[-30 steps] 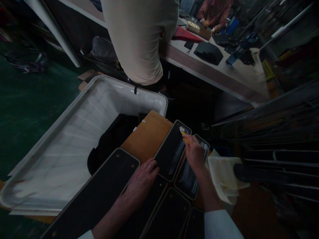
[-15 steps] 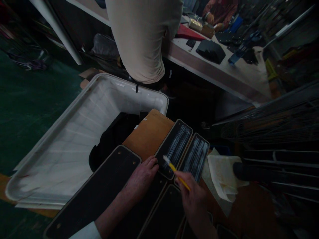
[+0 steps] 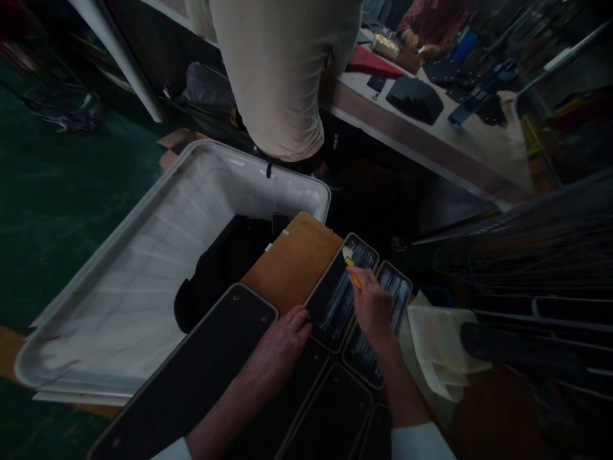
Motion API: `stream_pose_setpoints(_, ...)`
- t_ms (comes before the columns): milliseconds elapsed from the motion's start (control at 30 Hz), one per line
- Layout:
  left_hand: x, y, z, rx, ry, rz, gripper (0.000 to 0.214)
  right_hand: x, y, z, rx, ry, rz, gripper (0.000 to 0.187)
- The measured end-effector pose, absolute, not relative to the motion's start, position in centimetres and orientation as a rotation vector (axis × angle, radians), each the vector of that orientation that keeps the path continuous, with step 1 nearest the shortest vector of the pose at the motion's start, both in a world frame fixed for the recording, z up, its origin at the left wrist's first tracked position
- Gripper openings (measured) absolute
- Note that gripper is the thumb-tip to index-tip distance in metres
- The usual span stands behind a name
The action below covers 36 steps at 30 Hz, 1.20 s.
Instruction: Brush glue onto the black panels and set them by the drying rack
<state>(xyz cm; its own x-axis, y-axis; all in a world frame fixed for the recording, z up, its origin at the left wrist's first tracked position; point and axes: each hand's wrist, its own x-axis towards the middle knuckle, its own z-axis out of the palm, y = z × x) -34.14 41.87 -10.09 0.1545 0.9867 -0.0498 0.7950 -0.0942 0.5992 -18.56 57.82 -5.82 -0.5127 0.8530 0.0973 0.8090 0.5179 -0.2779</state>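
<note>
My right hand (image 3: pixel 372 300) is closed round the yellow handle of a paintbrush (image 3: pixel 353 268). The pale bristles meet the upper part of a black panel (image 3: pixel 330 294) with a light edge, which bears streaks of a whitish coating. Beside it on the right, a second black panel (image 3: pixel 395 287) carries similar streaks, partly hidden behind my right hand and forearm. My left hand (image 3: pixel 280 342) lies fairly flat, its fingertips at the lower left corner of the first streaked panel. Under and beside my left arm is a long dark panel (image 3: pixel 201 364) with small metal fittings.
A white tub (image 3: pixel 119 287) holding black material (image 3: pixel 225 262) stands at left, next to a brown board (image 3: pixel 299 255). Whitish cloth or sheet (image 3: pixel 440 345) lies at right. A person in pale clothing (image 3: pixel 278 76) stands ahead; another sits at a worktable (image 3: pixel 498 153).
My right hand has moved the paintbrush up and away along the first panel, and streaks now reach its left side. My left hand stays at the panel corner; the view shifted slightly.
</note>
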Motion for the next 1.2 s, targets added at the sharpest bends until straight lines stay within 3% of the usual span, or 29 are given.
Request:
stream_pose_setpoints(133, -34.3, 41.8, -9.8, 1.888, 1.667, 0.563, 0.025, -17.9, 50.9, -5.1, -1.301, -2.651, 0.459, 0.041)
stream_pose_setpoints(267, -34.5, 41.8, -9.6, 1.781, 1.636, 0.597, 0.022, -17.1, 45.3, -3.3, -1.206, -2.610, 0.691, 0.033)
stream_pose_setpoints(400, -35.0, 41.6, -9.5, 1.767, 1.629, 0.577, 0.021, -16.8, 45.1, -1.8, -1.278, -2.441, 0.845, 0.026)
stream_pose_setpoints(533, -35.3, 41.2, -9.5, 1.780, 1.663, 0.511, 0.022, -16.8, 46.3, -2.3, -1.379, -2.393, 0.782, 0.027)
stream_pose_setpoints(667, -35.3, 41.0, -9.5, 1.826, 1.670, 0.512, 0.024, -16.5, 43.9, -3.1, -1.380, -2.436, 0.844, 0.032)
stream_pose_setpoints(833, -35.2, 40.1, -8.5, 1.858, 1.687, 0.548, 0.027, -15.3, 40.9, -1.5, -1.397, -2.182, 0.994, 0.023)
stream_pose_setpoints(967, -37.2, 34.9, -6.7, 1.856, 1.758, 0.569, 0.029, -15.0, 40.5, -0.6, -1.393, -2.009, 0.987, 0.021)
stream_pose_setpoints(1200, -45.4, 16.9, -7.2, 1.390, 2.348, 0.652, 0.031, -17.8, 35.9, -0.2, -1.173, -2.024, 0.990, 0.022)
